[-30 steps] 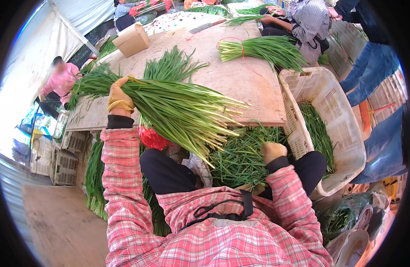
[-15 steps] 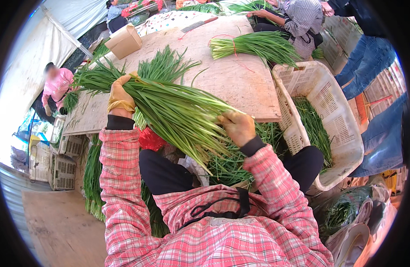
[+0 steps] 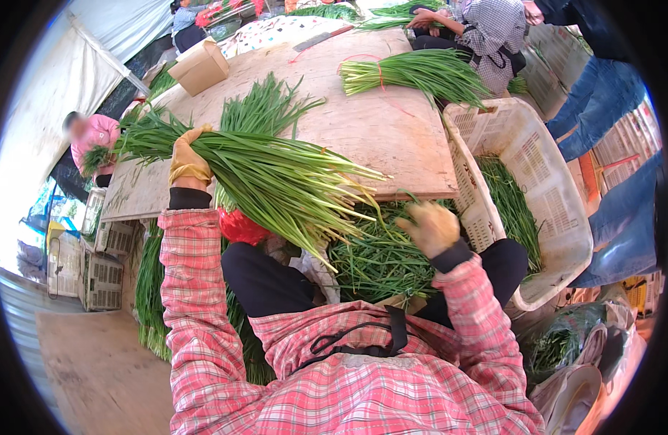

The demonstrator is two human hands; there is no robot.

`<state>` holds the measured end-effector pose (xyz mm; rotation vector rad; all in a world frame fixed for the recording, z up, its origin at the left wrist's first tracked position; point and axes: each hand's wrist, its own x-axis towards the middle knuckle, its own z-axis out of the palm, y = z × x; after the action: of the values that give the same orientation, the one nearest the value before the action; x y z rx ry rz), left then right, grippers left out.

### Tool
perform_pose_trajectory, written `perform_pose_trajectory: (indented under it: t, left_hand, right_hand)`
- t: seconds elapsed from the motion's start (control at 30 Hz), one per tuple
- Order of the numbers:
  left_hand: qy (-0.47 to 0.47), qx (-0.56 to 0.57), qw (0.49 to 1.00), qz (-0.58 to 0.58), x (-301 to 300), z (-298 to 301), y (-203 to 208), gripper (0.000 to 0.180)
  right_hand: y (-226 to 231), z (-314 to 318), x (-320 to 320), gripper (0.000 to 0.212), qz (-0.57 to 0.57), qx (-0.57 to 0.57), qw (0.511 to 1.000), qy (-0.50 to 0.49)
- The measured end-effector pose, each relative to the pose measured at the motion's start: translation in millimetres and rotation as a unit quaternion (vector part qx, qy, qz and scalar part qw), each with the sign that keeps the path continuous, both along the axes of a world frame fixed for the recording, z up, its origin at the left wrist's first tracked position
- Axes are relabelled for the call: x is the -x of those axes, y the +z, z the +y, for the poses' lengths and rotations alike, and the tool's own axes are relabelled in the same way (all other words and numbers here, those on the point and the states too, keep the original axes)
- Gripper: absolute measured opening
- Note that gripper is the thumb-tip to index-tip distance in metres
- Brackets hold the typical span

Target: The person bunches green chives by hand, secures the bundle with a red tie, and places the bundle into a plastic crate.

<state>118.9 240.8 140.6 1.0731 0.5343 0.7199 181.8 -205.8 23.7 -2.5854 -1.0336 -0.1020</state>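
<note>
My left hand [image 3: 191,161], in a tan glove, is closed around a thick bunch of garlic chives [image 3: 276,174]. The leafy tips hang to the left over the board, and the pale stem ends fan out to the right above my lap. A few yellowed blades hang among the stems. My right hand [image 3: 429,228], also gloved, is apart from the bunch, over a heap of loose chives [image 3: 381,268] between my knees. Its fingers look bent but are smeared by motion, so whether they hold anything does not show.
A wooden board [image 3: 327,87] carries a tied chive bundle [image 3: 414,75], loose chives [image 3: 265,109], a knife [image 3: 322,38] and a cardboard box [image 3: 199,67]. A white plastic crate [image 3: 566,210] with chives stands at my right. Other people sit or stand around the board.
My right hand has left the stem ends and moved right and down. The left hand keeps its grip on the bunch, which has shifted slightly left.
</note>
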Motion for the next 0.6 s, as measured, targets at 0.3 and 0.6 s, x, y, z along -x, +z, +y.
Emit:
perform_pose_trajectory:
  t: [0.3, 0.6]
  left_hand:
    - [-0.01, -0.052, 0.998, -0.036, 15, -2, 20, 0.025]
    - [0.011, -0.068, 0.996, -0.053, 21, 8, 23, 0.026]
  right_hand:
    - [-38, 21, 22, 0.014, 0.033, -0.181, 0.98, 0.079]
    - [5, -10, 6, 0.037, -0.027, -0.059, 0.997, 0.047]
